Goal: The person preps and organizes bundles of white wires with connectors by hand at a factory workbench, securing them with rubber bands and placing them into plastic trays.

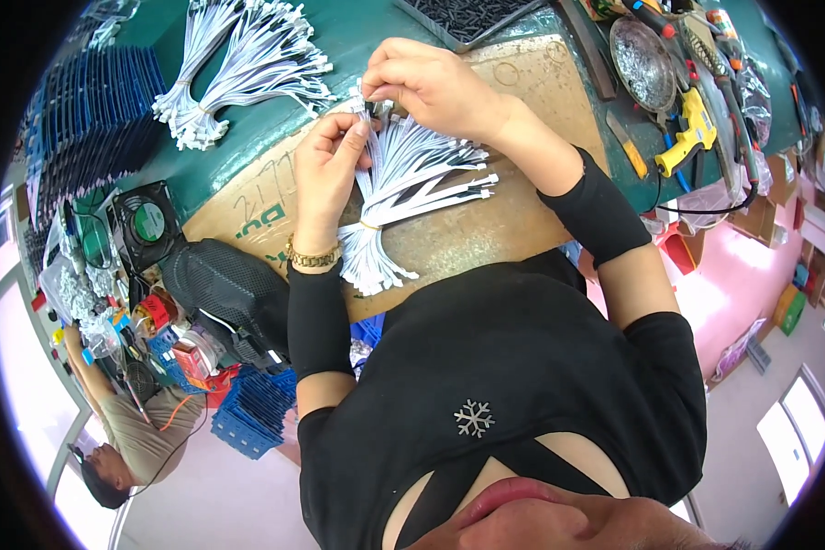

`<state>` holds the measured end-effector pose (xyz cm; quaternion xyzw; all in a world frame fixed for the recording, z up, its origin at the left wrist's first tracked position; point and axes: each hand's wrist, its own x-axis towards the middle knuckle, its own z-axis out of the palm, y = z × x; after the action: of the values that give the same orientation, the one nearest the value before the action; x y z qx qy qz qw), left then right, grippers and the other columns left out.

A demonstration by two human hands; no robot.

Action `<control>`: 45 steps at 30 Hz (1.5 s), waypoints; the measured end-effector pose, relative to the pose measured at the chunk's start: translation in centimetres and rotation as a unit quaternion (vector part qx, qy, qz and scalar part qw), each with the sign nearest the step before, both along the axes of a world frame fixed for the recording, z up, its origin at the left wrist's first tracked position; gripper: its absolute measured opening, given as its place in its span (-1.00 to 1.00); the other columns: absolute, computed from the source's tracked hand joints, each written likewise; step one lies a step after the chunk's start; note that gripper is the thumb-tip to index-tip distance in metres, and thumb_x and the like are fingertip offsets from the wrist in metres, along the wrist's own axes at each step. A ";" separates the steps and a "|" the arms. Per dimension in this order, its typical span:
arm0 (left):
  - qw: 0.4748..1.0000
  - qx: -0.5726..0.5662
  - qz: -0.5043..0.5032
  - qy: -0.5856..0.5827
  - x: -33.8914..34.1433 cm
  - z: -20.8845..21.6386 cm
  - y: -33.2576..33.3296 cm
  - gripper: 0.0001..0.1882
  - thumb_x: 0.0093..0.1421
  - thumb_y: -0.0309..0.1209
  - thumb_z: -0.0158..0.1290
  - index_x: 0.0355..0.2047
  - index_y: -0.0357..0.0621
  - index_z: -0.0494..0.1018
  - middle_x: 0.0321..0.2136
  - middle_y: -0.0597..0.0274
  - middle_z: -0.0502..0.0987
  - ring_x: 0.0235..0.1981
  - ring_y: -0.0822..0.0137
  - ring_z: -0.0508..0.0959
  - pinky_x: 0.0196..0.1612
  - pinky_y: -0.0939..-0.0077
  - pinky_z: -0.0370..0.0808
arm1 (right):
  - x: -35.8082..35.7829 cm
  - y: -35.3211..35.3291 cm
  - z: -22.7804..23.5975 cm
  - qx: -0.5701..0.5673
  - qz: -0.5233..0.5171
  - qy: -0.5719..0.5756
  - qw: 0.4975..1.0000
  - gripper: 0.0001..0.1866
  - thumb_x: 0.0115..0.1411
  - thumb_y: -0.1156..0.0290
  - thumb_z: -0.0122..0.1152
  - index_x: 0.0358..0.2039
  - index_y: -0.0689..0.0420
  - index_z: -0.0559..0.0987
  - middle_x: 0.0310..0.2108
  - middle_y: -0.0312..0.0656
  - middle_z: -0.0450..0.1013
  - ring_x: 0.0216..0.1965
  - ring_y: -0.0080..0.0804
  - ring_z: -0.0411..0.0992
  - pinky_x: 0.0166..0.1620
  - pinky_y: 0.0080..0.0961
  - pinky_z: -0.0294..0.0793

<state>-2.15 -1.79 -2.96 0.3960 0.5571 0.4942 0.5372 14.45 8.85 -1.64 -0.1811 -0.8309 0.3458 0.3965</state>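
Note:
A bundle of white flat cables (422, 165), tied with a band, lies fanned out on a brown cardboard sheet (541, 101). Several of its ends carry black pieces. At the bundle's far end my left hand (332, 154) pinches a cable end with a small black piece on it. My right hand (435, 90) is closed just above, its fingertips together at the tip of the same cable end; what exactly they grip is hidden. More tied white cable bundles (247, 69) lie to the far left on the green table.
A black tray (467, 41) of small black tubes stands at the back. To the right lie a yellow glue gun (692, 133), a round metal dish (643, 64) and a yellow-handled knife (627, 147). Left are stacked blue racks (92, 119), a fan (147, 223) and another person (151, 431).

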 end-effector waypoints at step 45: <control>0.999 0.030 -0.027 0.002 -0.2 -0.4 0.0 -0.91 0.30 -0.48 -0.06 -0.30 -0.25 0.40 -0.31 0.24 0.57 -0.59 0.65 0.35 -0.48 0.79 0.32 | 0.3 -1.1 0.2 -0.211 -0.026 0.059 0.975 -0.73 0.08 0.57 0.23 -0.15 0.15 0.57 -0.40 -0.24 0.54 -0.43 -0.61 0.48 -0.36 -0.66 0.46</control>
<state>-2.39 -1.80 -3.32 0.4281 0.5317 0.4953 0.5373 14.72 7.76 -1.39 -0.2612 -0.7094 0.5129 0.4068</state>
